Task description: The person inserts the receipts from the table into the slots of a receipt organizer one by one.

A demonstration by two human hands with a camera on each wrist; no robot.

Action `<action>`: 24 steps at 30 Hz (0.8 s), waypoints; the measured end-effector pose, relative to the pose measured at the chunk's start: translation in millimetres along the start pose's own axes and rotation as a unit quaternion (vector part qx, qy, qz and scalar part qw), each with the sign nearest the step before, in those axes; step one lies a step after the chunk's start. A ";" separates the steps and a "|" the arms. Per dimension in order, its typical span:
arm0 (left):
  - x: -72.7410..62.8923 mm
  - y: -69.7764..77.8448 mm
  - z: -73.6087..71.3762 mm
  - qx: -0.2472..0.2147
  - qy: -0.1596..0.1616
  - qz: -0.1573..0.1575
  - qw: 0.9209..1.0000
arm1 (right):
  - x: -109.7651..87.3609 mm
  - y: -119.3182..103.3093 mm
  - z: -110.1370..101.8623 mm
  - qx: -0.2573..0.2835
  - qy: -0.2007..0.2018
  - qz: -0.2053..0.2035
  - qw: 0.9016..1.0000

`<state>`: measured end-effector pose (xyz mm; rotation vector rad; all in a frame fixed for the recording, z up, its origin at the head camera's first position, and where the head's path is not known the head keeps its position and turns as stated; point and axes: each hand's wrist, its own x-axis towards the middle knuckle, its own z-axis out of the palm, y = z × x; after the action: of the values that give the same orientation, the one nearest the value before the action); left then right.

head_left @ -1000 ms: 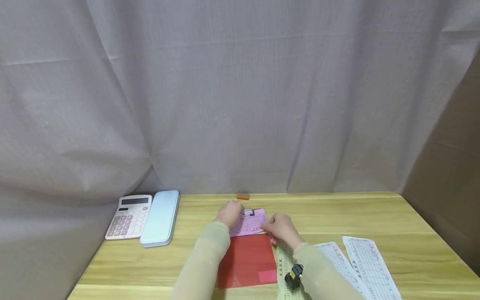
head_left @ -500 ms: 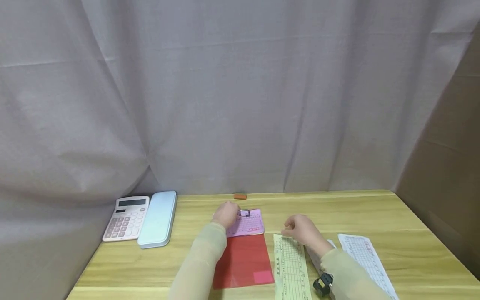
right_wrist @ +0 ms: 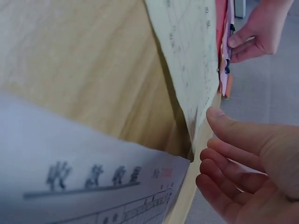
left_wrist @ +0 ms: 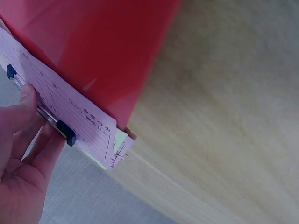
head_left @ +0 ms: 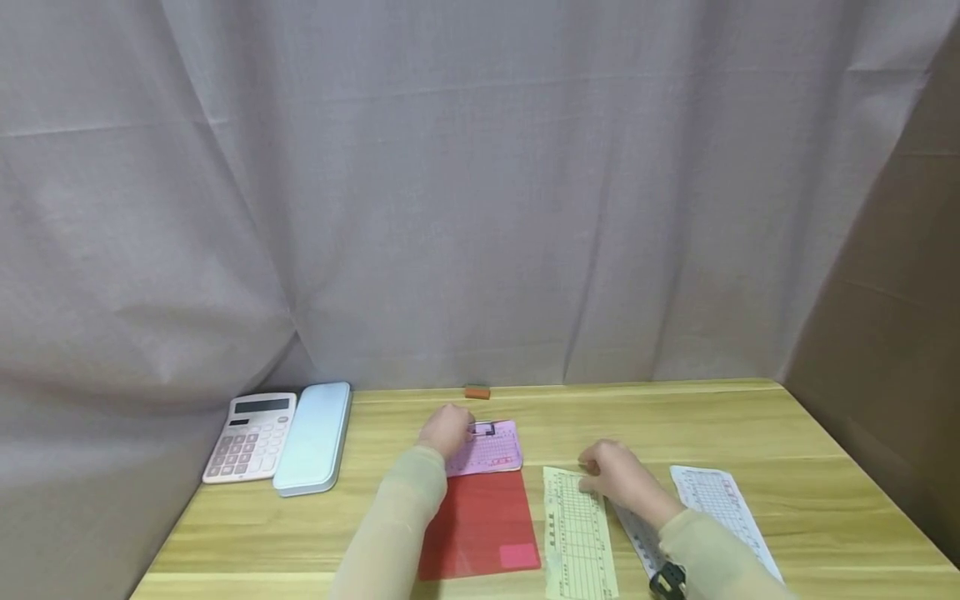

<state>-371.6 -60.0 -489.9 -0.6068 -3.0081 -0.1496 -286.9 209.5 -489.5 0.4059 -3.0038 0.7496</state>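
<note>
My left hand [head_left: 447,430] pinches a metal clip [left_wrist: 67,134] with black ends between thumb and fingers. Beneath the clip lies a pink printed slip [head_left: 491,452], on the far end of a red board [head_left: 478,517]. Other paper edges peek out under the pink slip in the left wrist view. My right hand [head_left: 622,477] hovers at the far right corner of a pale yellow slip [head_left: 576,537], fingers loosely bent. Its thumb [right_wrist: 229,128] is right by the slip's edge and apart from the fingers, with nothing held between them.
Two white printed slips lie to the right: one [head_left: 723,504] farther out, another [head_left: 636,533] partly hidden under my right forearm. On the left are a calculator [head_left: 251,437] and a light blue case [head_left: 313,437]. An orange block [head_left: 477,392] sits by the grey curtain [head_left: 465,208].
My right hand has left the pink slip and moved right to the yellow slip's far end. The left hand keeps its hold on the clip. The head view has turned slightly right.
</note>
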 end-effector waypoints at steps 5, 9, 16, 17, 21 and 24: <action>-0.8 -0.7 0.2 -0.001 -0.003 -0.007 1.000 | 1.3 -0.1 3.9 -0.023 -0.014 -0.050 0.998; -0.5 -1.9 0.9 -0.008 -0.004 -0.007 1.000 | 2.4 0.2 5.8 -0.022 -0.021 -0.060 0.998; -0.6 -2.6 1.7 -0.011 -0.004 -0.010 1.000 | 5.5 0.3 9.0 -0.010 -0.014 -0.043 0.999; -0.5 -2.8 2.4 -0.009 0.000 -0.005 1.000 | 5.7 0.6 9.5 -0.010 -0.011 -0.042 0.999; 0.2 -3.2 5.2 0.000 0.011 0.003 1.000 | 5.2 2.0 11.8 -0.009 0.003 -0.040 0.999; 0.7 -3.4 5.5 -0.010 0.003 -0.012 1.000 | 6.4 2.0 12.7 0.003 0.011 -0.043 0.999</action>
<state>-373.9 -62.3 -495.6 -0.5703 -3.0125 -0.1837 -293.0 203.8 -501.1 0.5206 -2.9434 0.7520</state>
